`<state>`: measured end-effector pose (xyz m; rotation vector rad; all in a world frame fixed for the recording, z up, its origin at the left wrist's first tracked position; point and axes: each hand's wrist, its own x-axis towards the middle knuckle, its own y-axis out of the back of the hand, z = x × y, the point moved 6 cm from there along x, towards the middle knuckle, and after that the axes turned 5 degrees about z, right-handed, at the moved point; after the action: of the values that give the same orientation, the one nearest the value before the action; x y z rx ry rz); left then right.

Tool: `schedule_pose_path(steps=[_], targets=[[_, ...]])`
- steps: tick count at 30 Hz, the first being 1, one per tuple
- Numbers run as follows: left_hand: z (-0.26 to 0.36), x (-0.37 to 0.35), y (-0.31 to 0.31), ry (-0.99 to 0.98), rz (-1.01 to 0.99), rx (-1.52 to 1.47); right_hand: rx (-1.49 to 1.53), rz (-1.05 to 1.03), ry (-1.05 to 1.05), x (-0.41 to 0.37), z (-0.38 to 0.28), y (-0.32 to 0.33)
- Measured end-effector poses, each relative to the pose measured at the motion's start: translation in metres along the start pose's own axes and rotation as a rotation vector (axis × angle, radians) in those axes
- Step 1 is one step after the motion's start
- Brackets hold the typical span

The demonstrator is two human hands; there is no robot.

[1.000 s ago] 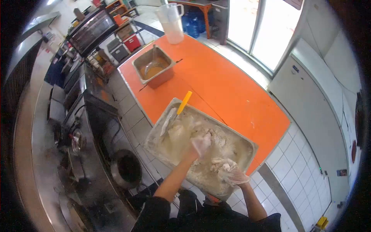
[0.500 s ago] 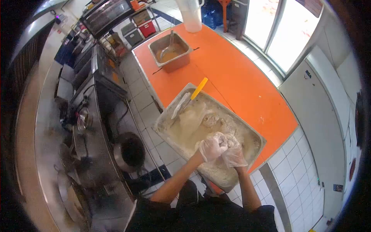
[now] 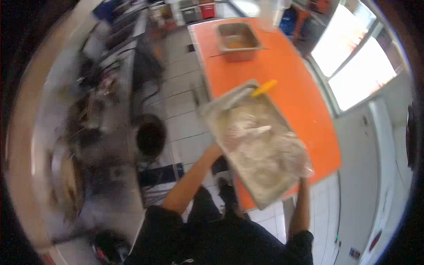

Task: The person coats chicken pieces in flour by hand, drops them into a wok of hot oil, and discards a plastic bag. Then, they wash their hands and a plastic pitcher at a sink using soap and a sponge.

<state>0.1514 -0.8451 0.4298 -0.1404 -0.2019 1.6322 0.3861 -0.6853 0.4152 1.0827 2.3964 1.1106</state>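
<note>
Both of my hands wear clear plastic gloves and are over a metal tray (image 3: 211, 115) of pale flour (image 3: 249, 165). On the left side, my left hand (image 3: 240, 131) is low in the tray among floury lumps, with one pale fingertip-like shape pointing right. My right hand (image 3: 295, 154) is at the tray's right side, above the flour. Motion blur smears the fingers of both hands, so whether either grips a floured piece cannot be made out. A utensil with a yellow handle (image 3: 265, 88) lies across the tray's far corner.
The tray rests on an orange table (image 3: 289, 95). Farther back on it are a deep metal pan (image 3: 238, 42) of brownish liquid and a clear pitcher (image 3: 268, 15). A dark round pot (image 3: 150, 136) stands at left beside the stove counter (image 3: 110, 154).
My hands were together over a floured lump; now they are apart, the left farther into the tray, the right near its right edge. The camera view has turned and shifted.
</note>
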Motion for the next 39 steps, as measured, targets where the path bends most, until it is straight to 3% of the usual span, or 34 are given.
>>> schedule_pose_path(steps=[1, 3, 5, 7, 8, 10, 11, 15, 18, 22, 24, 26, 28, 30, 31, 33, 34, 36, 37, 39], targets=[[-0.021, -0.02, 0.017, 0.094, -0.002, -0.682, 0.009, 0.021, 0.013, -0.003, -0.003, 0.008], [0.029, -0.058, 0.024, 0.022, 0.208, -0.209, 0.102, 0.003, 0.05, -0.008, -0.026, 0.006], [0.1, -0.086, 0.011, 0.189, 0.489, 0.212, 0.177, -0.044, 0.091, -0.009, -0.055, -0.015], [0.086, -0.111, 0.017, -0.437, 0.454, 0.891, 0.201, -0.123, 0.149, -0.012, -0.096, -0.048], [0.091, -0.13, 0.015, -0.44, 0.484, 0.919, 0.198, -0.162, 0.187, -0.017, -0.121, -0.064], [0.094, -0.163, 0.035, -0.078, 0.731, 0.46, 0.177, -0.222, 0.273, -0.029, -0.164, -0.093], [0.092, -0.183, 0.045, -0.11, 0.764, 0.479, 0.161, -0.255, 0.306, -0.033, -0.183, -0.106], [0.087, -0.303, 0.077, -0.421, 0.805, 1.276, 0.084, -0.331, 0.367, -0.038, -0.237, -0.137], [0.093, -0.41, 0.095, -0.458, 0.828, 1.184, 0.024, -0.327, 0.371, -0.031, -0.266, -0.143], [0.103, -0.535, 0.084, -0.172, 1.089, 0.432, -0.035, -0.28, 0.37, -0.016, -0.308, -0.128], [0.084, -0.573, 0.087, -0.093, 1.143, 0.583, -0.04, -0.243, 0.401, -0.011, -0.342, -0.114], [0.052, -0.608, 0.095, -0.314, 1.25, -0.429, -0.021, -0.209, 0.459, 0.0, -0.389, -0.096], [0.051, -0.619, 0.104, -0.375, 1.276, -0.335, 0.024, -0.195, 0.559, 0.005, -0.454, -0.084], [0.038, -0.621, 0.118, -0.319, 1.357, -0.633, 0.069, -0.205, 0.695, 0.0, -0.529, -0.084], [0.029, -0.623, 0.127, -0.327, 1.34, -0.63, 0.089, -0.219, 0.771, -0.005, -0.567, -0.088], [0.022, -0.619, 0.14, -0.644, 1.01, -0.777, 0.138, -0.285, 0.923, -0.023, -0.646, -0.108], [0.028, -0.621, 0.142, -0.66, 1.015, -0.771, 0.161, -0.33, 1.009, -0.037, -0.684, -0.123], [0.039, -0.626, 0.137, -0.508, 1.228, -0.453, 0.213, -0.46, 1.194, -0.074, -0.762, -0.162], [0.063, -0.632, 0.129, -0.263, 1.335, -0.126, 0.24, -0.535, 1.284, -0.096, -0.799, -0.186], [0.06, -0.646, 0.119, -0.374, 1.347, -0.207, 0.302, -0.699, 1.495, -0.153, -0.867, -0.243]])
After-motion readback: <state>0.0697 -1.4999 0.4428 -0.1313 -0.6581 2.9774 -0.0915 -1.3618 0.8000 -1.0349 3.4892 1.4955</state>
